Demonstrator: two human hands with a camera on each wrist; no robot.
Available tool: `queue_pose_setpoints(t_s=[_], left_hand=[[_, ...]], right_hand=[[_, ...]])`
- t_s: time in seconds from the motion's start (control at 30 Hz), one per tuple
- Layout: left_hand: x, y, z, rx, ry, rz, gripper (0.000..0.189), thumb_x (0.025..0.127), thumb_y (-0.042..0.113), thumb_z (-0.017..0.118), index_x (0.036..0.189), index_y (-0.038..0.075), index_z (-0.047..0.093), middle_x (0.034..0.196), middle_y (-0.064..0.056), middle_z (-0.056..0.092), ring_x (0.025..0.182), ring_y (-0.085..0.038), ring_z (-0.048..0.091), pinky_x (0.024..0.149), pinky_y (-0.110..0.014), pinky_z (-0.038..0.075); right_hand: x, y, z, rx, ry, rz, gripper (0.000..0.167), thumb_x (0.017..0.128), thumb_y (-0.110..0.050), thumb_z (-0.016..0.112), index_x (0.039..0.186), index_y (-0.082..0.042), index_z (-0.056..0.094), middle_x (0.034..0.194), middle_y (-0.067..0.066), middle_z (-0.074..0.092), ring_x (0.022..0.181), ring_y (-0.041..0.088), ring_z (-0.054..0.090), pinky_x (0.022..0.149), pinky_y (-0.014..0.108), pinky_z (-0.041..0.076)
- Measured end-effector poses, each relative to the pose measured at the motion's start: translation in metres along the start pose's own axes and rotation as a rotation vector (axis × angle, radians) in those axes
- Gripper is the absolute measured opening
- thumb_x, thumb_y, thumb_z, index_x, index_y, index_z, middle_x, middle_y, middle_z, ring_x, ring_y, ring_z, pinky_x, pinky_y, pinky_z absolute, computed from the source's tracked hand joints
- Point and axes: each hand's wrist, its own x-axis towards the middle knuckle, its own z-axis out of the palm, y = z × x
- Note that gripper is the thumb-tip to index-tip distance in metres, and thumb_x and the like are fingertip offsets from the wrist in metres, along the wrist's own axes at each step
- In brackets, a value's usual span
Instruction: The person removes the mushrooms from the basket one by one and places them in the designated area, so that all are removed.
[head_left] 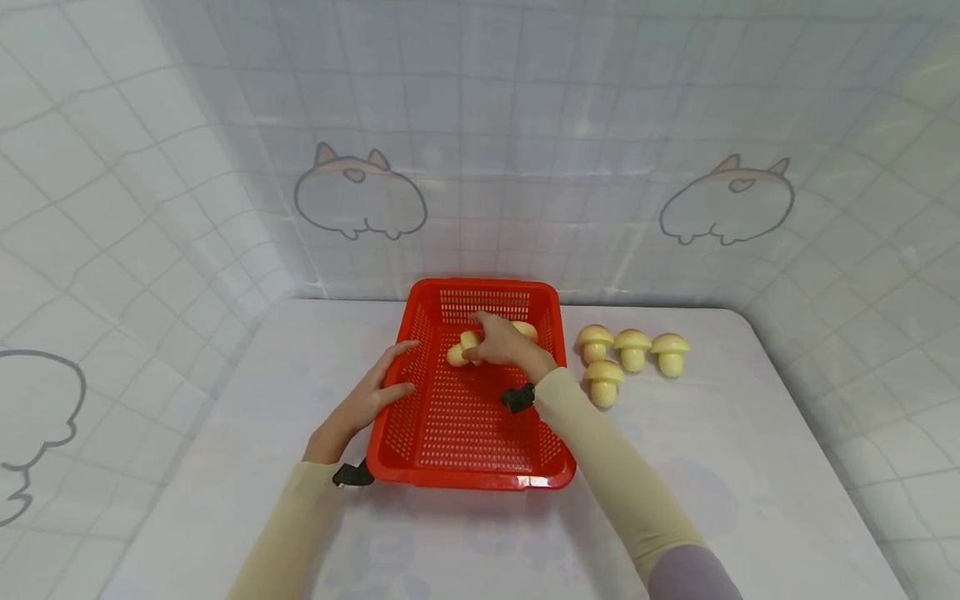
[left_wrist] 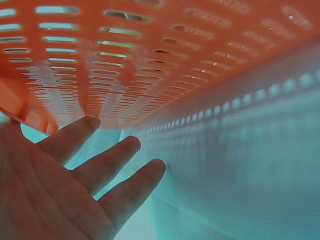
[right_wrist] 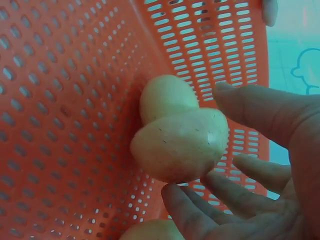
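A red plastic basket (head_left: 474,479) with slotted walls stands on the table. Inside it my right hand (head_left: 504,342) reaches over a toy mushroom (head_left: 459,353), cream with a rounded cap. In the right wrist view, thumb and fingers are spread around that mushroom (right_wrist: 180,145); the thumb is apart from it, and the fingertips lie close to its cap. Another mushroom (head_left: 525,331) lies behind the hand in the basket, partly hidden. My left hand (head_left: 367,402) is at the basket's left side with its fingers extended, thumb and a fingertip over the rim.
Several more mushrooms stand to the right of the basket, among them a near one (head_left: 603,383) and a far right one (head_left: 670,354). A pale wall cloth (head_left: 540,192) with grid lines and animal drawings rises behind the table (head_left: 705,475).
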Motion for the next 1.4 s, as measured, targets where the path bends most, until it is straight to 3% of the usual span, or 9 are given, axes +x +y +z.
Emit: queue_pose_setpoints(t_s=[0.27, 0.43, 0.67, 0.93, 1.1, 1.27, 1.4], left_hand=[[0.0009, 0.0006, 0.0009, 0.0, 0.002, -0.002, 0.065, 0.102, 0.007, 0.053, 0.16, 0.014, 0.025, 0.151, -0.032, 0.034, 0.114, -0.052, 0.059, 0.082, -0.044, 0.063], [0.0016, -0.0005, 0.0006, -0.003, 0.002, -0.008, 0.065, 0.102, 0.007, 0.053, 0.16, 0.013, 0.024, 0.15, -0.031, 0.034, 0.114, -0.051, 0.059, 0.082, -0.045, 0.063], [0.0024, 0.0003, -0.0021, -0.016, -0.004, -0.013, 0.065, 0.102, 0.007, 0.053, 0.16, 0.015, 0.025, 0.15, -0.031, 0.034, 0.114, -0.051, 0.059, 0.082, -0.044, 0.063], [0.0032, 0.004, -0.0044, -0.01, -0.012, -0.012, 0.064, 0.102, 0.006, 0.053, 0.16, 0.015, 0.025, 0.149, -0.032, 0.035, 0.112, -0.051, 0.061, 0.081, -0.043, 0.063], [0.004, 0.0018, -0.0048, -0.001, -0.016, -0.01, 0.064, 0.103, 0.007, 0.052, 0.16, 0.014, 0.024, 0.15, -0.031, 0.035, 0.112, -0.05, 0.061, 0.082, -0.043, 0.063], [0.0048, 0.0017, -0.0049, 0.007, -0.016, -0.011, 0.064, 0.103, 0.007, 0.052, 0.161, 0.014, 0.024, 0.152, -0.03, 0.034, 0.115, -0.049, 0.06, 0.084, -0.041, 0.062], [0.0055, 0.0027, -0.0048, 0.018, -0.013, -0.01, 0.064, 0.104, 0.008, 0.052, 0.161, 0.015, 0.025, 0.154, -0.028, 0.032, 0.117, -0.049, 0.059, 0.085, -0.039, 0.061]], right_hand=[[0.0007, 0.002, 0.003, -0.02, -0.034, 0.081, 0.08, 0.093, -0.026, 0.078, 0.156, 0.0, 0.036, 0.144, 0.018, 0.055, 0.122, 0.028, 0.056, 0.111, 0.045, 0.047], [0.0019, 0.0024, 0.0042, -0.014, -0.051, 0.05, 0.072, 0.093, -0.022, 0.077, 0.153, -0.002, 0.042, 0.146, 0.017, 0.055, 0.122, 0.027, 0.057, 0.108, 0.043, 0.049], [0.0017, 0.0007, 0.0045, 0.002, -0.072, 0.021, 0.059, 0.093, -0.012, 0.074, 0.147, -0.005, 0.05, 0.139, 0.013, 0.057, 0.105, 0.025, 0.059, 0.093, 0.036, 0.054], [0.0011, -0.0007, 0.0042, -0.055, -0.066, 0.068, 0.063, 0.095, -0.018, 0.073, 0.15, -0.003, 0.044, 0.143, 0.016, 0.057, 0.118, 0.027, 0.058, 0.104, 0.041, 0.049], [0.0013, 0.0008, 0.0053, -0.066, -0.069, 0.033, 0.055, 0.095, -0.015, 0.072, 0.144, -0.006, 0.05, 0.141, 0.014, 0.058, 0.117, 0.025, 0.057, 0.103, 0.039, 0.049], [0.0023, 0.0011, 0.005, -0.091, -0.103, -0.019, 0.052, 0.094, -0.003, 0.065, 0.144, -0.013, 0.054, 0.137, 0.01, 0.06, 0.105, 0.025, 0.055, 0.088, 0.036, 0.047], [0.0034, 0.0008, 0.0049, -0.111, -0.122, -0.053, 0.053, 0.097, -0.003, 0.063, 0.148, -0.013, 0.052, 0.143, 0.01, 0.058, 0.109, 0.025, 0.055, 0.096, 0.038, 0.05]])
